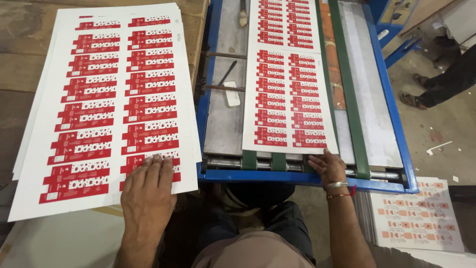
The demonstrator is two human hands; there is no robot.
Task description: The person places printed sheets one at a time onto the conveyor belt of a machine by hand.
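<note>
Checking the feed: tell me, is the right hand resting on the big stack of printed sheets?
No, the right hand touches the sheet on the blue machine; the left hand rests on the stack.

- Stack of white paperboard sheets printed with red carton blanks (106, 99), left of frame: smooth, faint sheen.
- Single white-and-red printed sheet (287, 99), centre: same smooth card.
- Blue-painted metal machine frame (391, 124): glossy paint, scuffed.
- Grey steel bed plate (223, 124): dull, worn metal.
- Green feed belts (349, 99): matt, rubbery.
- Silver metal bangle (337, 185), lower right: shiny.
- Brown wooden table (22, 54), upper left: rough, matt.
</note>
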